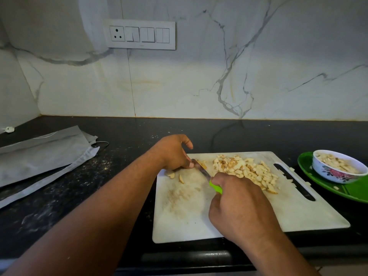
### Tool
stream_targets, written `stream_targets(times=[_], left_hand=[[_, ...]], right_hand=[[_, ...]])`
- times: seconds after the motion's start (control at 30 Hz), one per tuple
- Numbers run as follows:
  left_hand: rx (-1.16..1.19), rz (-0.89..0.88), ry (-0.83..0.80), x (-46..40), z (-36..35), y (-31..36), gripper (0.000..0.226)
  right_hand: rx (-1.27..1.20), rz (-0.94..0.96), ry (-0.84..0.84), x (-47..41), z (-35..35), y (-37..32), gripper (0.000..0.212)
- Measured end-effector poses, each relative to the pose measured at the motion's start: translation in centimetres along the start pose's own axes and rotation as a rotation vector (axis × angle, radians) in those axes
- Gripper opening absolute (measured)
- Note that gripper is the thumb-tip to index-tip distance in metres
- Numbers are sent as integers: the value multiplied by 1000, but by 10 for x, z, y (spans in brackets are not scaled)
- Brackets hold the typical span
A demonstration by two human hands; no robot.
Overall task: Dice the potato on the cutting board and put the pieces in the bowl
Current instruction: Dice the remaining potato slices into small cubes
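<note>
The right hand [241, 208] is closest, reaching in from the lower right with its back turned up and its fingers curled round the green handle of a knife [207, 176]; the blade runs up and to the left from those fingers, its tip meeting the fingertips of the left hand [173, 152]. The left forearm crosses the frame diagonally from the bottom left corner, and that hand is arched over the far left corner of the white cutting board [294, 212], fingers bent down and seemingly pinching a small piece of potato against the board beside the blade, though what sits under them is mostly hidden; the thumb sticks out and away, curved toward the wall. Just below the left fingers lie two loose slices [176, 176]. To the right of the blade, just beyond the right hand's knuckles, a heap of diced potato [245, 168] covers the far middle of the board. Further right, past the board's handle slot, a floral bowl [336, 172] already holding pieces stands on a green plate [310, 174]. Well left of the left hand, grey cloth bags [41, 156] lie on the dark counter [123, 132].
</note>
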State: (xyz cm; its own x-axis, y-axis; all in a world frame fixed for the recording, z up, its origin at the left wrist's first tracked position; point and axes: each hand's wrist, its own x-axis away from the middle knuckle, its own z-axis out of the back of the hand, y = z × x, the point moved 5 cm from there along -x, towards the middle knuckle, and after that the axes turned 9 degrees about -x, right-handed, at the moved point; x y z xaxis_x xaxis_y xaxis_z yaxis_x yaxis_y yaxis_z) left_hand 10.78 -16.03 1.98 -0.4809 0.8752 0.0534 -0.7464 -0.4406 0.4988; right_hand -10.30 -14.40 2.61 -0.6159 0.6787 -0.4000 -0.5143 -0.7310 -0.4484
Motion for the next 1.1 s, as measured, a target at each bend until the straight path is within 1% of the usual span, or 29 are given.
stream_targets(times=[0.13,0.3,0.47,0.67,0.73,0.8,0.87,1.0,1.07,1.1], left_hand=[[-26,-42,-19,2,0,1,73],[12,-35,-26,0,-3,1,75],[30,-59,-14,-2,-4,1,66],[89,-163,-63,2,-2,3,45],[88,-209,-52,3,-2,7,44],[142,-236,-49,4,-3,10,46],[214,-241,-57,5,-5,11,45],[272,-238,-97,5,-5,4,47],[307,-229,-64,4,0,0,46],[307,-220,-19,4,5,-2,42]], right_hand=[[25,-3,-39,5,-3,-7,40],[6,0,-66,18,6,-7,40],[-35,-36,-52,32,17,3,35],[-141,-49,-5,32,17,8,27],[-166,-53,12,30,16,10,26],[-205,-60,29,28,16,11,26],[-254,-64,40,25,13,11,27],[-338,-113,69,17,7,13,26],[-306,-111,71,14,6,10,24],[-271,-96,64,12,5,6,24]])
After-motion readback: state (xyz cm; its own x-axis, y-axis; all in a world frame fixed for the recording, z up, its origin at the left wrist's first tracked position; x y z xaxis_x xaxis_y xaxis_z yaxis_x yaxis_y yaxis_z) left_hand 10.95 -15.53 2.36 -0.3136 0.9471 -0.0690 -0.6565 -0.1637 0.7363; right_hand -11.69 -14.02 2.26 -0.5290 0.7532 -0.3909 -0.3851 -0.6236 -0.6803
